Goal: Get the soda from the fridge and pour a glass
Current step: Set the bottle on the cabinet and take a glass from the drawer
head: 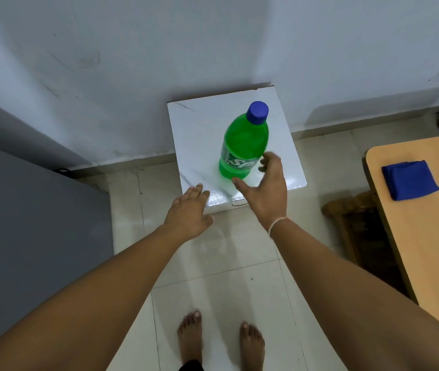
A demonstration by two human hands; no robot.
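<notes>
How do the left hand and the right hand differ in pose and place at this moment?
The right hand is beside the green soda bottle, thumb and fingers spread around its base without clearly gripping it; the left hand is away from the bottle. The left hand lies flat, palm down, fingers together at the near edge of the white stand; the right hand's fingers are curved. The right wrist wears a thin band; the left is bare. Both hold nothing.

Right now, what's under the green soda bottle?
The green soda bottle stands upright on a white marble-look stool top, blue cap on. The right hand is open beside it, not gripping. The bottle hides the patch directly under its base.
</notes>
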